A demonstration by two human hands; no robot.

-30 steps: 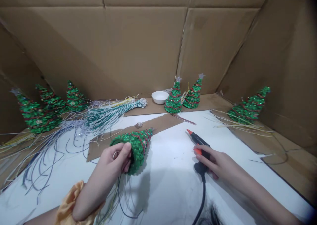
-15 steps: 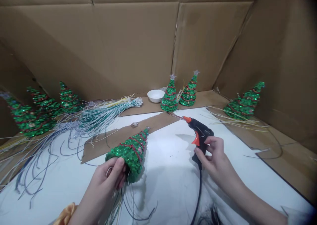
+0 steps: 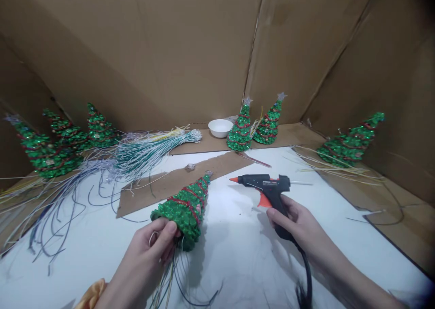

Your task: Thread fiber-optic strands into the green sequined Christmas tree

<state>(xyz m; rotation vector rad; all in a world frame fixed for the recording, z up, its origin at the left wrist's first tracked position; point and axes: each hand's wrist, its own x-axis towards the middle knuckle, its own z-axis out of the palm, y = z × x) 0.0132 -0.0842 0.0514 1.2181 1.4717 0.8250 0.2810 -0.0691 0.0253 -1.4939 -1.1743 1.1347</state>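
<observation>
My left hand [image 3: 159, 241] pinches the base rim of a small green tinsel Christmas tree [image 3: 186, 207], which tilts with its tip up and to the right. Red garland winds around it, and loose wires [image 3: 176, 277] trail from its underside. In my right hand [image 3: 292, 218] is a black hot glue gun [image 3: 268, 186] with an orange nozzle and trigger. Its nozzle points left, a little right of the tree tip and apart from it. A clear glue stick [image 3: 302, 183] sticks out at the back. Near the tree tip a small clear star [image 3: 190, 167] lies on a cardboard strip [image 3: 136, 196].
Cardboard walls [image 3: 197, 50] enclose the white work surface [image 3: 231, 254]. At the back stand a white bowl [image 3: 220, 127] and two star-topped trees [image 3: 239, 130]. Bundled wires [image 3: 149, 150] and more trees [image 3: 49, 155] crowd the left. Another tree [image 3: 351, 141] leans at right.
The glue gun has been lifted off its spot near the back, turned level, and its nozzle swung left toward the tree. The tree in my left hand is nearly still; the view has shifted slightly.
</observation>
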